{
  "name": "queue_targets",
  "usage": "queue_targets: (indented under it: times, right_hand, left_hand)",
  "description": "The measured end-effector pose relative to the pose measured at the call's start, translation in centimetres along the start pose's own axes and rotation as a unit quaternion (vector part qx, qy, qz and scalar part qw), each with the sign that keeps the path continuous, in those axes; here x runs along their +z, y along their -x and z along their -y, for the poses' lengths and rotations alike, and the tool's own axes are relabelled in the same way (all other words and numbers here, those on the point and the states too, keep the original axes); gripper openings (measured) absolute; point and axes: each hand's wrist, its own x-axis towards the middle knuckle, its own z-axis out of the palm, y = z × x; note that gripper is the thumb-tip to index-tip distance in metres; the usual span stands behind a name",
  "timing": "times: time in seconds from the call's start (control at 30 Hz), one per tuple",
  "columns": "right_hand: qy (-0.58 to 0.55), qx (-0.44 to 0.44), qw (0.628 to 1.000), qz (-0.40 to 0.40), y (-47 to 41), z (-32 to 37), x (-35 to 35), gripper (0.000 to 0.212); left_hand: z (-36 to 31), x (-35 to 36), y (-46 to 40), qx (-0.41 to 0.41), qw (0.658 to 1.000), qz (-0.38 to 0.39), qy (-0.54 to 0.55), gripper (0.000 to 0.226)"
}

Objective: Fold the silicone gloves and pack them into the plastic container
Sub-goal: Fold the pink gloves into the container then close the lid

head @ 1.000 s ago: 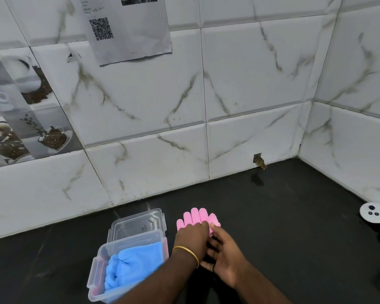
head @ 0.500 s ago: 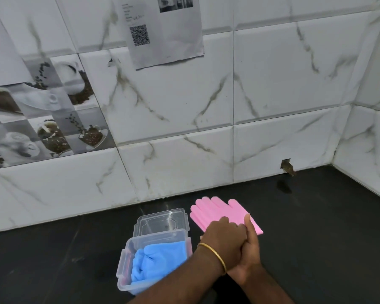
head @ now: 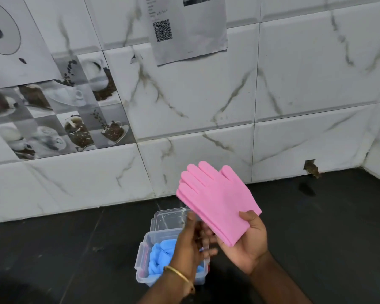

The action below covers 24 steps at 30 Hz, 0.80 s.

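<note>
Head: blue gloves (head: 162,252) fill container (head: 140,270) w/ lid (head: 169,218)

I see pink gloves (head: 215,200), blue gloves (head: 160,256) in a clear box (head: 140,260), a black desk (head: 327,227), white grey-veined tiles (head: 305,84), and a gold bangle (head: 177,274).

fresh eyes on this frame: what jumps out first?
The pink gloves, stacked and lifted off the black counter, fingers fanned toward the wall; the right hand pinches them at the cuff. Below the left hand sits the clear plastic container, open, with blue gloves inside. A QR-code sheet hangs on the marble tiles above.
</note>
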Motion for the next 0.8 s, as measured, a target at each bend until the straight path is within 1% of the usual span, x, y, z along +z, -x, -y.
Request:
queue_targets:
  times: [0.07, 0.13, 0.2, 0.23, 0.27, 0.33, 0.4, 0.5, 0.53, 0.63, 0.7, 0.73, 0.77, 0.8]
  right_hand:
    - [0.023, 0.011, 1.000, 0.014, -0.1, -0.5, 0.9, 0.049]
    - [0.025, 0.014, 0.999, 0.019, -0.3, -0.8, 1.5, 0.050]
    - [0.027, 0.021, 0.999, 0.024, -0.3, -1.4, 1.9, 0.049]
    - [0.024, 0.029, 0.999, 0.027, -0.3, -1.7, 2.0, 0.048]
    - [0.019, 0.038, 0.999, 0.027, -0.2, -2.2, 2.1, 0.048]
    - [0.006, 0.053, 0.998, 0.025, 0.0, -3.4, 2.3, 0.050]
    - [0.000, 0.066, 0.998, 0.013, 0.0, -4.8, 2.7, 0.052]
    - [0.010, 0.097, 0.995, -0.018, -0.4, -6.8, 3.6, 0.052]
    - [0.016, 0.108, 0.994, -0.027, -0.6, -7.2, 3.7, 0.051]
    - [0.065, 0.124, 0.988, -0.062, -1.2, -8.5, 3.8, 0.051]
    - [0.101, 0.124, 0.983, -0.093, -1.5, -9.0, 3.5, 0.054]
    - [0.117, 0.121, 0.980, -0.106, -1.6, -9.3, 3.4, 0.054]
    - [0.133, 0.118, 0.977, -0.117, -1.7, -9.4, 3.3, 0.053]
    - [0.152, 0.115, 0.973, -0.127, -1.7, -9.6, 3.2, 0.052]
  left_hand:
    - [-1.5, -0.7, -0.9, 0.010, 0.999, -0.002, 0.030, 0.088]
    - [-2.8, -1.5, -1.7, 0.028, 0.998, -0.008, 0.059, 0.089]
    - [-3.4, -2.7, -2.4, -0.002, 0.991, 0.030, 0.132, 0.103]
    - [-3.2, -3.3, -2.6, -0.033, 0.977, 0.068, 0.198, 0.114]
    - [-2.8, -3.9, -2.7, -0.065, 0.957, 0.104, 0.263, 0.121]
    - [-1.7, -4.8, -2.8, -0.103, 0.920, 0.150, 0.348, 0.129]
    - [-0.7, -5.2, -2.8, -0.110, 0.907, 0.163, 0.372, 0.124]
    - [-0.8, -5.3, -3.0, -0.088, 0.902, 0.170, 0.387, 0.099]
    - [-1.1, -5.5, -3.1, -0.082, 0.906, 0.162, 0.383, 0.092]
    - [-1.7, -7.8, -4.0, -0.080, 0.931, 0.125, 0.333, 0.075]
    - [-2.4, -9.3, -4.4, -0.075, 0.935, 0.117, 0.328, 0.063]
    - [-2.7, -10.2, -4.5, -0.066, 0.930, 0.120, 0.342, 0.061]
    - [-2.9, -11.0, -4.7, -0.059, 0.923, 0.122, 0.360, 0.066]
    - [-3.0, -11.9, -4.9, -0.053, 0.921, 0.122, 0.367, 0.079]
